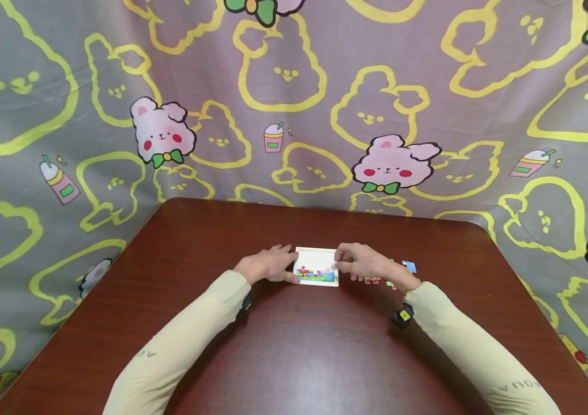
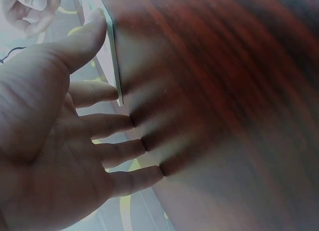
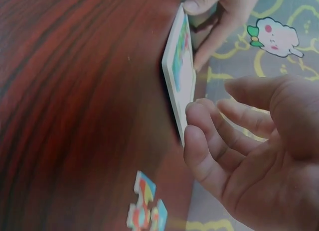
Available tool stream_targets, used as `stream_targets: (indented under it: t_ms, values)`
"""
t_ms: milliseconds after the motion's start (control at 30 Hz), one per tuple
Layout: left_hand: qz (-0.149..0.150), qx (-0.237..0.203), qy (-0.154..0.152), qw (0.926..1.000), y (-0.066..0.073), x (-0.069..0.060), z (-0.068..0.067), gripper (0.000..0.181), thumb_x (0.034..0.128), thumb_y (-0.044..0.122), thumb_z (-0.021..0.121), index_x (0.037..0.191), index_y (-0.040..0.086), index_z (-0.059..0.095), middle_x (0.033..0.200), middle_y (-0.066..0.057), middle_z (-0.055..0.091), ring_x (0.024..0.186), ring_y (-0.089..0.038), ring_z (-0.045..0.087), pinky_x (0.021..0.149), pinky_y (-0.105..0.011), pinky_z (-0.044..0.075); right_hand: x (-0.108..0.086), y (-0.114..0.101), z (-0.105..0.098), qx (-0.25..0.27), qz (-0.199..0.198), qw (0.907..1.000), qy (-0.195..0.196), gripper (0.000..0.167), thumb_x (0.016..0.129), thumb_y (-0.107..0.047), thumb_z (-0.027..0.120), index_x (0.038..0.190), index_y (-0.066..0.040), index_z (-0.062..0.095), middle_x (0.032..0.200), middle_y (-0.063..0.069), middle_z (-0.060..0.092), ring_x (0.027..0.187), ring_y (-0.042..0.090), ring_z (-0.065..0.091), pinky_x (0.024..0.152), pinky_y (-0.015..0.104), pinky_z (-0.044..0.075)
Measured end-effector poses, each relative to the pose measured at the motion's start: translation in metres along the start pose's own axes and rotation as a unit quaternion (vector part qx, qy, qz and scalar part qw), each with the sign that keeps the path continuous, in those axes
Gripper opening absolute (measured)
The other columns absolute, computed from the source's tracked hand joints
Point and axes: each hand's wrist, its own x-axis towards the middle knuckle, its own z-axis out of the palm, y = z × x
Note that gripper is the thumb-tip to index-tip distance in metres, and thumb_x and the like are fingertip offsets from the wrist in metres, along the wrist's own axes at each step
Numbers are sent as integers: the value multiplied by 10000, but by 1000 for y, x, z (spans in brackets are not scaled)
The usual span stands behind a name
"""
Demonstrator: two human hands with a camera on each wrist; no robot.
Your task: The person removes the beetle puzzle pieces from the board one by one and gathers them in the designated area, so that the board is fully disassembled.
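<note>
A shallow white puzzle tray [image 1: 316, 257] lies on the table, its lower part filled with joined colorful jigsaw pieces [image 1: 317, 274] and its upper part bare white. My left hand [image 1: 273, 264] is at the tray's left side, fingers spread and fairly straight. In the left wrist view the thumb [image 2: 92, 34] rests on the tray's edge, while other fingertips touch the tabletop. By the right edge is my right hand [image 1: 361, 261]; its fingers [image 3: 197, 146] are loosely bent, the thumb stands apart, and nothing shows between them.
Several loose puzzle pieces [image 3: 147, 206] lie on the table to the right of the tray, partly hidden by the right hand and forearm in the head view. The brown wooden table [image 1: 299, 346] ends at a patterned cloth backdrop [image 1: 294, 115].
</note>
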Motion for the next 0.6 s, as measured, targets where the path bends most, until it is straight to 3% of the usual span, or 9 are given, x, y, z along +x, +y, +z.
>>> stream_targets:
  t_ms: [200, 600]
  values:
    - [-16, 13, -57, 10000, 0, -2, 0, 779, 1014, 517, 625, 1635, 140, 341, 1725, -170, 193, 1598, -393, 152, 1252, -586, 258, 9, -7, 11, 45, 44, 10000, -53, 197, 1022, -172, 650, 1171, -43, 643, 820, 92, 700, 598, 223, 661, 553, 375, 580]
    - [-8, 190, -92, 9998, -1, 0, 0, 780, 1011, 539, 618, 1628, 142, 356, 1714, -191, 216, 1587, -409, 182, 1238, -597, 283, 23, -21, 22, 9, -67, 9998, -174, 262, 1024, -178, 649, 1233, -21, 663, 882, 82, 724, 573, 191, 661, 552, 342, 582]
